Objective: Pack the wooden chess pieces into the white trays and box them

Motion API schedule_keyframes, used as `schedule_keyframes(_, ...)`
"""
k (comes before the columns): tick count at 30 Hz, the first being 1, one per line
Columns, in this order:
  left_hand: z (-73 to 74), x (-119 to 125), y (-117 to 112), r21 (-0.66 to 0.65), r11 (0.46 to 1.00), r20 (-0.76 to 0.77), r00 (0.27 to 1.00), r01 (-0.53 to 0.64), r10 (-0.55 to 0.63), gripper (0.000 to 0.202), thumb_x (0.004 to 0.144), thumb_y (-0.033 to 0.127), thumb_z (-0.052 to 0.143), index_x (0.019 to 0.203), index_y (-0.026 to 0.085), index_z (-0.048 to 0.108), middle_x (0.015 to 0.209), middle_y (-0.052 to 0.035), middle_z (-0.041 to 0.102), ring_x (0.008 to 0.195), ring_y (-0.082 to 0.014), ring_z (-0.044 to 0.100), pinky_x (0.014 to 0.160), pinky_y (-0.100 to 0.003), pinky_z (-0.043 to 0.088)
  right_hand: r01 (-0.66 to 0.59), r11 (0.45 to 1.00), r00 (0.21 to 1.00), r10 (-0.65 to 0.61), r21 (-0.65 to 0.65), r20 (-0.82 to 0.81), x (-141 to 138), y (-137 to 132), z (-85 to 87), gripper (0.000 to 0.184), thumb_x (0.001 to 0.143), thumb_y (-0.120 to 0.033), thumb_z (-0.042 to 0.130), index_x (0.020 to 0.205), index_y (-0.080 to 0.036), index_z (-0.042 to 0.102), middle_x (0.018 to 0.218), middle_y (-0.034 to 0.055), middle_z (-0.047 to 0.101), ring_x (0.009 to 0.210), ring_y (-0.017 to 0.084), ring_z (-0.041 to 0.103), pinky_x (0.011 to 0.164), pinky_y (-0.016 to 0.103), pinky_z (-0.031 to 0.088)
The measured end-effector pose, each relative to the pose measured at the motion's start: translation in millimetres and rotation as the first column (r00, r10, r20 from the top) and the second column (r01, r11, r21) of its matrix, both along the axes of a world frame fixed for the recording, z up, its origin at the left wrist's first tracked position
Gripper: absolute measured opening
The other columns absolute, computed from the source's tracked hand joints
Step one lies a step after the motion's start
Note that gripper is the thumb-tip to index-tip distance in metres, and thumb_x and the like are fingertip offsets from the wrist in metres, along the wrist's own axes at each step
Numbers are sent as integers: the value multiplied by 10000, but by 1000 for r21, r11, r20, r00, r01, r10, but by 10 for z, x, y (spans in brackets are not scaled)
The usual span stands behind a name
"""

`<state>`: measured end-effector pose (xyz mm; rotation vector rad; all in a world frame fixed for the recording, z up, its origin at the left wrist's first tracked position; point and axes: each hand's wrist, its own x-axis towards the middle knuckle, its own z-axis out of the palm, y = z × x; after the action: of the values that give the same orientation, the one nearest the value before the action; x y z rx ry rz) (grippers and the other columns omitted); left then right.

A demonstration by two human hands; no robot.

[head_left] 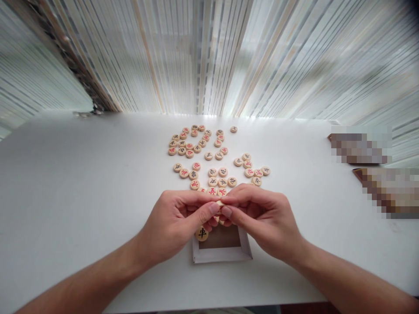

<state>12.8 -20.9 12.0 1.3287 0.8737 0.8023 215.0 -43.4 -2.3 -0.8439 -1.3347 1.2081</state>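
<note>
My left hand (183,218) and my right hand (262,213) meet over a shallow white box, fingertips almost touching. Between the thumbs and index fingers of both is a small pale Chinese chess piece (220,203), mostly covered. Below them lies the open box (225,255) with a brown inside. A round wooden piece with a black character (202,233) sits at the box's left side, and a few more show partly behind my fingers. Just beyond my hands, red-marked and black-marked pieces (213,181) lie flat on the table; my hands hide some of them.
Several more Chinese chess pieces (182,143) are spread over the white table (98,196) towards the back. A striped curtain (176,56) hangs along the far edge. Two brown-edged objects, blurred out (360,148), stand at the right.
</note>
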Motion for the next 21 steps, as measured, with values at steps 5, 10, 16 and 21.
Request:
schedule_keyframes(5,13,-6,0,28,999,6,1000,27,-27,231,973,228,724,1150,197,869,902,-90,864,774,-226,804,688,-295,686,-58,984,993,39,-168,-111,1,8,52,59,878,-187,870,933,-204,857,798,39,796,688,163,794,636,241,696)
schedule_keyframes(10,15,-10,-14,229,971,-72,996,65,-50,245,999,174,695,1181,188,859,954,-82,866,800,-177,784,720,-235,634,-55,972,988,19,-227,-156,-17,4,61,156,769,-186,966,864,-199,843,741,19,789,636,132,767,615,193,659)
schedule_keyframes(16,31,2,-21,355,931,-139,990,79,-31,247,1002,153,692,1160,222,869,892,-31,856,743,-137,758,713,-206,589,-69,970,985,29,-235,-172,-28,1,69,146,760,-176,974,810,-199,838,732,11,782,623,115,754,601,172,638)
schedule_keyframes(21,28,5,-18,219,973,-69,996,72,-59,238,1018,186,690,1159,248,871,919,-31,861,786,-143,762,730,-202,605,-140,944,973,75,-299,-218,-15,-1,91,116,783,-191,963,793,-193,848,740,16,779,664,112,751,646,173,650)
